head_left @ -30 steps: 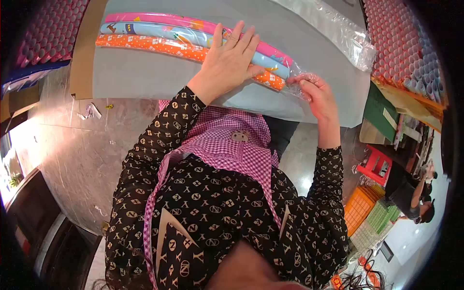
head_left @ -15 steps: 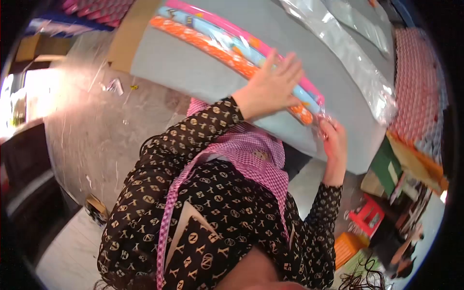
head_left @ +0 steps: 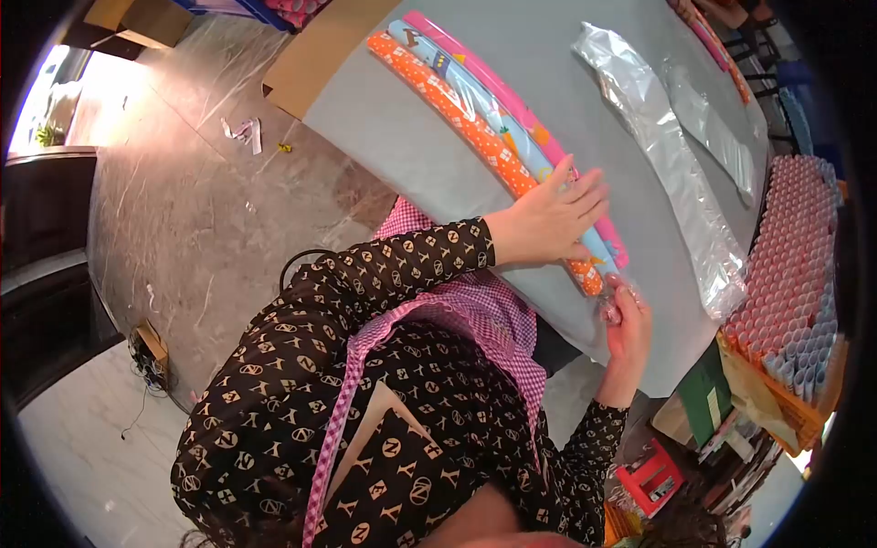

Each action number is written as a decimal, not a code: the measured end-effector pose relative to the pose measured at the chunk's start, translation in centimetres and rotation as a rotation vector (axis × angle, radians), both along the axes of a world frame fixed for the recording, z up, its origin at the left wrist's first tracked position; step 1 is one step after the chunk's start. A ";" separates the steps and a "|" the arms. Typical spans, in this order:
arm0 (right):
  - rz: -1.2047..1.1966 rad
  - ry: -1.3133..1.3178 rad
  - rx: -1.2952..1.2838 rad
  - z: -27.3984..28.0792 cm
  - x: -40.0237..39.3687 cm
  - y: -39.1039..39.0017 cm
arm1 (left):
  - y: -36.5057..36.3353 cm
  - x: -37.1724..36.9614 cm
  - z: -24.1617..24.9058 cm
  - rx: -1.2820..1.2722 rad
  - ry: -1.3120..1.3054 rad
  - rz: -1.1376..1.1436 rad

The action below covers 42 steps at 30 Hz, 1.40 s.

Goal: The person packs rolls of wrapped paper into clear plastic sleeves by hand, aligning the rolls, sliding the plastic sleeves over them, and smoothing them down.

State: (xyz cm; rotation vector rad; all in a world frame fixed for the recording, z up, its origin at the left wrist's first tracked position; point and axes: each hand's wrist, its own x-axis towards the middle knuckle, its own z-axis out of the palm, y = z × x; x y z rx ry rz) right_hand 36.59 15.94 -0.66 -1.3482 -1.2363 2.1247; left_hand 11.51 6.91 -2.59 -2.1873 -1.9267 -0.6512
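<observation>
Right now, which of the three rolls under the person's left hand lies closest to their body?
The orange roll with white patterning. The blue roll is in the middle, and the pink roll is farthest away.

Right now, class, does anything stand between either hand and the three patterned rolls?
Nothing visible but clear film: the left hand rests on the film-wrapped patterned rolls, and the right hand pinches the film's bunched end. The loose plastic sleeve lies off beyond the pink roll, not in the way.
</observation>
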 end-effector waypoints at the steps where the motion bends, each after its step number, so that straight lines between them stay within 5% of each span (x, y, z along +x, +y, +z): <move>1: -0.013 0.021 -0.016 0.1 0.0 0.0 | 0.0 0.0 0.0 0.009 0.003 0.002; 25: 0.011 0.133 -0.233 -0.8 1.1 1.7 | 0.1 0.1 -0.8 0.099 0.016 0.004; 42: -0.130 0.062 -0.030 1.5 0.4 -2.0 | 0.1 0.0 -0.6 0.048 -0.010 -0.023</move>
